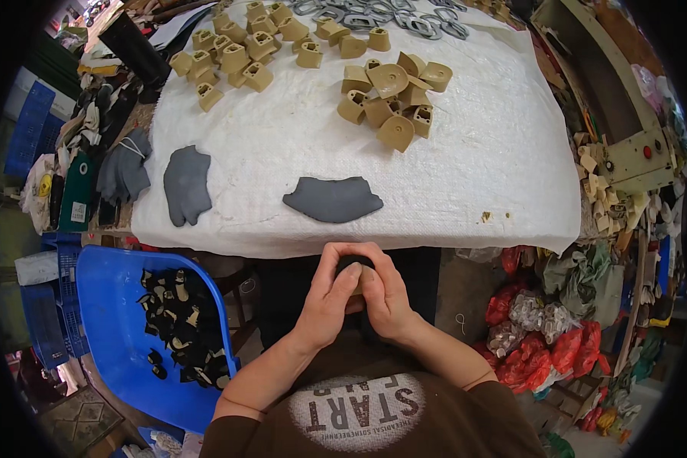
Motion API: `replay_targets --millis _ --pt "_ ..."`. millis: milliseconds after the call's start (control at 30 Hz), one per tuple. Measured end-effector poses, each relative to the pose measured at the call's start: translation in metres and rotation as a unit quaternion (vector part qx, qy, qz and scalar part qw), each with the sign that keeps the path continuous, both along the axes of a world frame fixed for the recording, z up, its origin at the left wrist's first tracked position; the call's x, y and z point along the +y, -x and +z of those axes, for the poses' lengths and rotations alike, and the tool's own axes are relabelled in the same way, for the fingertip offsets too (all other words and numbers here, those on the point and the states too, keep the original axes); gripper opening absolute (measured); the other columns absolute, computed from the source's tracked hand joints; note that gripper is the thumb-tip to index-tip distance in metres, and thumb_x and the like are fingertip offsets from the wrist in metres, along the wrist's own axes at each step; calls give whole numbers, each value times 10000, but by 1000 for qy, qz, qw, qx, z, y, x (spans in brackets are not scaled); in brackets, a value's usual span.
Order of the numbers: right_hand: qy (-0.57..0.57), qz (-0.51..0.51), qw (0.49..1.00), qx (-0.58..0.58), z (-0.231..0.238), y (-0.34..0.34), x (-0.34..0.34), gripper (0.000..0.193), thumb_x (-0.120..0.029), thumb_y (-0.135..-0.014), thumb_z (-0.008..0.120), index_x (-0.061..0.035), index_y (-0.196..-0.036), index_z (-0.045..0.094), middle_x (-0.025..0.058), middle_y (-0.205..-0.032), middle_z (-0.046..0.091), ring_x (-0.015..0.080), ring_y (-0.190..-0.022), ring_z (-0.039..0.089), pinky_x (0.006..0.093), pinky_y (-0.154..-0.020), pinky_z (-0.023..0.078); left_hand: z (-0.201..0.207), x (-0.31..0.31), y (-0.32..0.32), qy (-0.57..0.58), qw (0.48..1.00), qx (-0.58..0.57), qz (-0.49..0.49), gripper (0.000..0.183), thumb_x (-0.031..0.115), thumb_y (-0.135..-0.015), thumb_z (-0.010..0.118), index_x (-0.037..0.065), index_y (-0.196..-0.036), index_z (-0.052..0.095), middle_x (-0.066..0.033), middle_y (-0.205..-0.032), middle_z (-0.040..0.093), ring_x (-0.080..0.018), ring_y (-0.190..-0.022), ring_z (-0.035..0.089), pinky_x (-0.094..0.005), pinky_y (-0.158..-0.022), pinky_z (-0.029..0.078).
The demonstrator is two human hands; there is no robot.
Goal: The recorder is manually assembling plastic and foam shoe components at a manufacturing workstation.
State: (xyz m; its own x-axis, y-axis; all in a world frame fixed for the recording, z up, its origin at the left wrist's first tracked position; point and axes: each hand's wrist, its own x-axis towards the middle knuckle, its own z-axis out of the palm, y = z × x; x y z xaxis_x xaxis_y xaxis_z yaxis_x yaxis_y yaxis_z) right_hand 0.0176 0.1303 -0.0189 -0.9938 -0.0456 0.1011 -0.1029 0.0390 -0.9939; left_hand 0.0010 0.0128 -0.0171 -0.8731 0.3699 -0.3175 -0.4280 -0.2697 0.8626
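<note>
Left hand point(324, 302), right hand point(390, 299): fingers together, cannot tell around what. Reaching carelessly, could nudge curved grey leathery sheet point(333, 201), twelve o'clock.

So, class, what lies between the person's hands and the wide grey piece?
In the head view, only a bare strip of the white sheet shows between the wide grey piece and the left hand and right hand.

From my end I count two hands point(324, 301); two loose grey pieces point(333, 200); one large blue tub point(108, 320); over twenty tan blocks point(389, 80)
</note>
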Motion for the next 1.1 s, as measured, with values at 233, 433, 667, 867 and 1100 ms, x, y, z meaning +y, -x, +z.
replay_targets --millis 233,433,667,867,1100 --pt "-157 -6 976 149 3 30 12 290 -78 -783 640 -35 -1059 561 127 -1004 534 304 -893 509 372 -802 413 -7 -54 9 12 994 57 93 337 366 -963 335 114 -1136 475 -29 -895 550 -90 -609 467 -219 -502 383" --pt "-367 -64 905 204 -1 67 28 285 -135 -738 693 -62 -997 600 64 -1027 539 260 -940 470 382 -828 341 -37 -160 -1 484 787 216 316 258 192 -895 482 20 -1079 533 -93 -947 538 -214 -876 520 -316 -800 410" --pt "-402 -50 892 202 -1 83 23 263 -184 -726 700 -112 -972 642 59 -1066 525 266 -988 444 409 -867 298 -32 -231 -56 808 466 42 358 341 156 -810 597 37 -1126 552 -133 -1118 518 -286 -1070 436 -379 -935 317" --pt "-468 -66 857 205 -4 94 17 150 -180 -710 695 -117 -839 651 59 -988 524 256 -958 450 405 -830 313 -22 -155 3 471 772 237 354 219 -16 -774 544 22 -985 588 -93 -1005 557 -216 -929 529 -307 -834 415" --pt "-415 -35 894 165 -9 108 14 67 -125 -761 625 -69 -766 589 65 -889 516 263 -897 458 388 -791 343 16 -43 45 299 799 507 119 197 -81 -706 583 12 -877 614 -129 -878 587 -282 -821 575 -341 -750 471"
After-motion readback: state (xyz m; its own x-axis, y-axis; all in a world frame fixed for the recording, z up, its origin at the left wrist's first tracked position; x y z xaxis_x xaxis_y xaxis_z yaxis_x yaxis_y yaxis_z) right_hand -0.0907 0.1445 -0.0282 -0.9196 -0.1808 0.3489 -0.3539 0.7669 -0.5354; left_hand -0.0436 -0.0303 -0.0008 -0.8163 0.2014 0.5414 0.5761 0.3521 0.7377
